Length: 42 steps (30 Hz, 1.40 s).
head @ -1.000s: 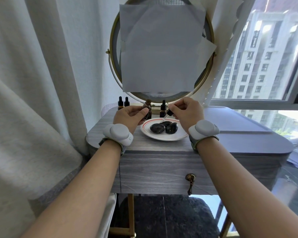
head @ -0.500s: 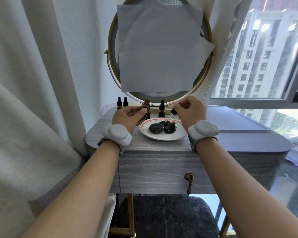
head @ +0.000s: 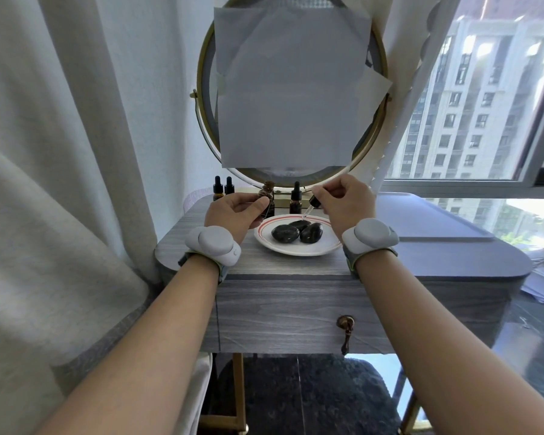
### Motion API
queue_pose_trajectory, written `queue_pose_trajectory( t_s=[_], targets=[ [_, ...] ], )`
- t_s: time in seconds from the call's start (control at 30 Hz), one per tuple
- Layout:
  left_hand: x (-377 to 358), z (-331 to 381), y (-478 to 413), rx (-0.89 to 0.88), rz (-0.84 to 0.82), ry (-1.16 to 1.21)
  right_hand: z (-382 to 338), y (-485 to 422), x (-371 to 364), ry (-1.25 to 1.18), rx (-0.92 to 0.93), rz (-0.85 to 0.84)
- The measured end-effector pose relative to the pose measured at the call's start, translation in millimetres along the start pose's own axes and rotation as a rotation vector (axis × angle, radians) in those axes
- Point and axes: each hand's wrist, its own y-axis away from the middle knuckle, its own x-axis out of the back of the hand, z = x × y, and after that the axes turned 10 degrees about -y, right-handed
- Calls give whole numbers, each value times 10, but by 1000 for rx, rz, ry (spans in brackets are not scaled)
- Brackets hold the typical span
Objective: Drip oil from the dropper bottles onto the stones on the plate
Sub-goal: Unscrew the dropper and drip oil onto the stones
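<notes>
Right hand (head: 346, 199) grip pinched the dropper (head: 311, 206), tip over the three black stones (head: 297, 232) on the plate (head: 325, 244), while left hand (head: 236, 211) grip clamped the uncapped brown bottle (head: 267, 196) upright on the tabletop (head: 283, 265) just left of the plate.

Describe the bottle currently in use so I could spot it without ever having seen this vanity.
Find the round mirror on the grey dressing table; four small dark bottles stand along its base. The open bottle, second from the right, is held by the left hand just behind the plate. It alone lacks a black dropper cap; the right hand holds its dropper.
</notes>
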Motion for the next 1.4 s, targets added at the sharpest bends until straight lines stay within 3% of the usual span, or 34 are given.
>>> queue_pose_trajectory(
  t_s=[0.53, 0.9, 1.23, 1.4],
  targets=[
    [5, -4, -11, -8, -1, -19, -5, 30, -41, -39, 9, -107],
    [4, -44, -39, 1, -5, 8, -13, 14, -3, -34, -16, 17],
    [-5, -47, -46, -4, 0, -5, -5, 16, 17, -25, -43, 31],
    [-11, -48, -48, -18, -23, -11, -3, 13, 52, -168, -145, 102]
  ],
)
